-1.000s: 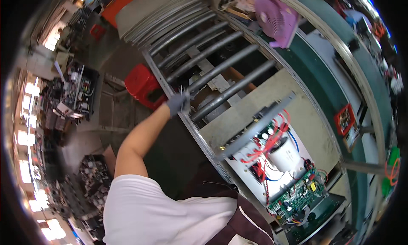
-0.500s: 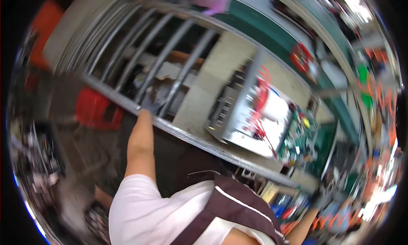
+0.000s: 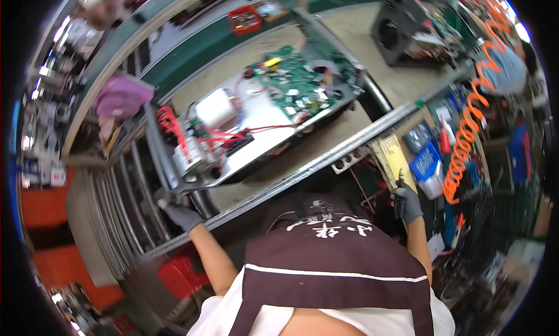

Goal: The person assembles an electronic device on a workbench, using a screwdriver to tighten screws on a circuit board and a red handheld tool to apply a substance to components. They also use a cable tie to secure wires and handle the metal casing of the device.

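My left hand (image 3: 181,215), in a grey glove, is at the near left corner of an opened metal chassis (image 3: 256,156). Its fingers look stretched out, though blurred, and whether they touch the corner is unclear. Inside the chassis lie a green circuit board (image 3: 297,85), a white cylindrical part (image 3: 215,109) and red wires (image 3: 172,126). Over to the right my right hand (image 3: 406,203), also gloved, is closed at the end of a yellow box (image 3: 393,158). A thin dark tip sticks up from its fingers; what it belongs to I cannot make out.
The chassis lies over a roller conveyor (image 3: 137,184) with a metal side rail (image 3: 303,167). A coiled orange hose (image 3: 466,141) hangs at right, past a blue packet (image 3: 425,162). A black housing (image 3: 402,30) stands farther along; a purple basket (image 3: 123,96) is at far left.
The view has swung to the right. My left hand has gone from the conveyor rail to the chassis corner. My right hand now shows beside the yellow box.
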`<control>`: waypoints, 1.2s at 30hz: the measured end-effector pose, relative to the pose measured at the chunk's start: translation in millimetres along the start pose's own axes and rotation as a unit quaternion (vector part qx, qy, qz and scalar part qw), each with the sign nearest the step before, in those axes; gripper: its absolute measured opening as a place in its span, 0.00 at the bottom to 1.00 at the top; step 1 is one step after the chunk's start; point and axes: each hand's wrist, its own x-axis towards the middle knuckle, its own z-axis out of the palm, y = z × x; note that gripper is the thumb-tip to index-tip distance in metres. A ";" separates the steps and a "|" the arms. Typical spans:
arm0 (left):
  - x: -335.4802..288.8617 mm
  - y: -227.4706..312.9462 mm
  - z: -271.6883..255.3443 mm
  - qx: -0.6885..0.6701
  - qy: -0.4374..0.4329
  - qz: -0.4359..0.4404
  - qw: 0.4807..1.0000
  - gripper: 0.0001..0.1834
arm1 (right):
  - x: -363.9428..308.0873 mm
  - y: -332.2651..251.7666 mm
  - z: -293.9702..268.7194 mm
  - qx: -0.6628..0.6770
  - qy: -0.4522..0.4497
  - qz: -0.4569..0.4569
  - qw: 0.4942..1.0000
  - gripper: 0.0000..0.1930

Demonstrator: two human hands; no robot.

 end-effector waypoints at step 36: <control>-102.7 86.4 163.2 0.367 -0.036 0.558 0.743 0.13 | 79.0 -51.5 120.1 -0.244 0.042 -0.437 0.865 0.19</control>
